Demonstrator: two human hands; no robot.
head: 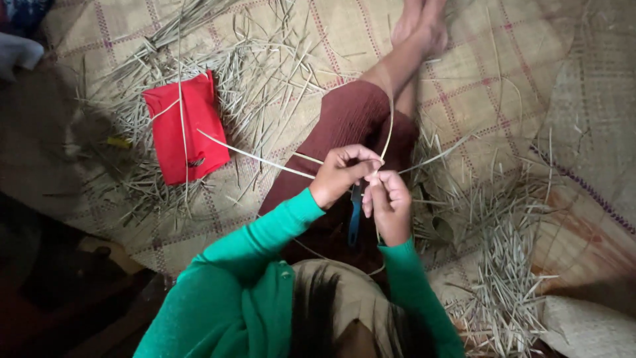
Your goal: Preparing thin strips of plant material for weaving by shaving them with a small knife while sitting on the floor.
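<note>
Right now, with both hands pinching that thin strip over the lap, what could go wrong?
The left hand and right hand pinch a thin pale strip close together; a hard pull might snap it or let it slip. A blue-handled tool sits just under the hands over the lap, so a slip could bring fingers against it. Loose cut stalks lie all around and could snag the strip's trailing end.

A woven floor mat [503,73] is covering nearly the whole floor, pale tan with thin reddish check lines running across it. Dry straw cuttings [510,278] are lying scattered in loose heaps at the upper left and lower right. A red folded cloth [185,129] is resting on the straw at the left, with a small yellow object [119,142] just beside it. Light is falling softly over the middle, while the left edge is sinking into deep shadow.
</note>
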